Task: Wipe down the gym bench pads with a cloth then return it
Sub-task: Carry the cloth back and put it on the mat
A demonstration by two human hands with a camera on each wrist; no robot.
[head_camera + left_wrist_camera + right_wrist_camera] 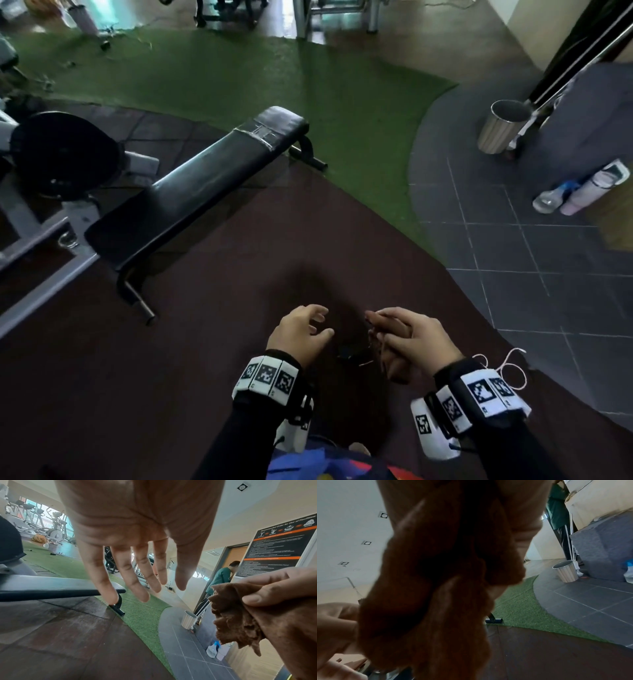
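Brown fuzzy cloth (240, 616), bunched and ragged-edged, pinched in the right hand (416, 337) with thumb curled over it; in the head view the fingers hide most of it. Left hand (301, 334) at 9 o'clock of the cloth, apart, fingers spread, holding nothing. Long black glossy-padded bench (191, 192) lies at 10 o'clock, well apart from both hands.

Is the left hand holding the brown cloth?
No, the left hand is spread open and holds nothing, while the right hand pinches the brown cloth.
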